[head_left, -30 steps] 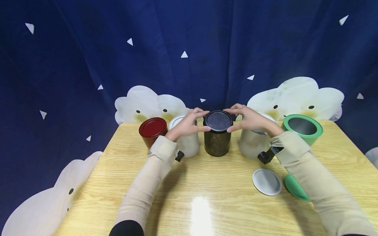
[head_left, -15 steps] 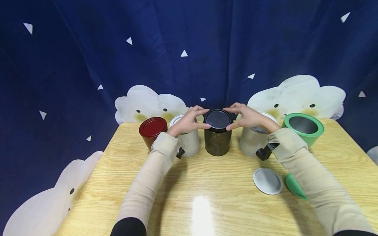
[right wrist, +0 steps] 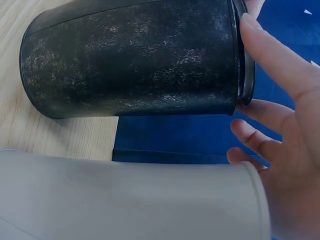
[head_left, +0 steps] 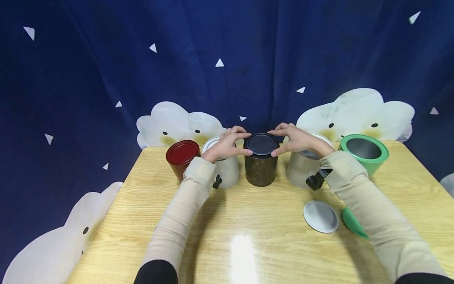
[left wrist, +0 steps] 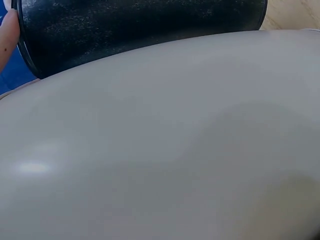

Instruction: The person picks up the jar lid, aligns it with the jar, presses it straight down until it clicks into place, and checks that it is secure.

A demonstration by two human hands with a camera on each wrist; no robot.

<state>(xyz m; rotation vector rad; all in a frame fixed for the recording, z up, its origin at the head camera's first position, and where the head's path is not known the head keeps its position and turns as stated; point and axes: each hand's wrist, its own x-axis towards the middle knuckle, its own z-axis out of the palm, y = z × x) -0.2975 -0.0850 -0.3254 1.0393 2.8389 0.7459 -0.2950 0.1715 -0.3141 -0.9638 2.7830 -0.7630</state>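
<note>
A dark, mottled metal can [head_left: 260, 173] stands upright at the back middle of the table, topped by a round black lid [head_left: 262, 144]. My left hand [head_left: 227, 146] pinches the lid's left edge between thumb and forefinger. On the opposite edge, my right hand [head_left: 297, 142] grips it the same way. The right wrist view shows the lid [right wrist: 247, 75] at the can's mouth, a narrow gap between it and the rim, with my thumb pressing its edge. A white can fills most of the left wrist view, and only a fingertip [left wrist: 6, 37] of my left hand shows there.
Close on the left stand a white can [head_left: 228, 173] and a red-lidded can [head_left: 182, 153]. To the right are a pale can [head_left: 299, 169] and an open green can [head_left: 376, 159]. A grey lid [head_left: 321, 216] and a green lid [head_left: 352, 223] lie in front, the latter partly under my right forearm.
Both hands keep their hold on the black lid, with only slight shifts of the wrists. The whole view has drifted a little; the cans stay where they were.
</note>
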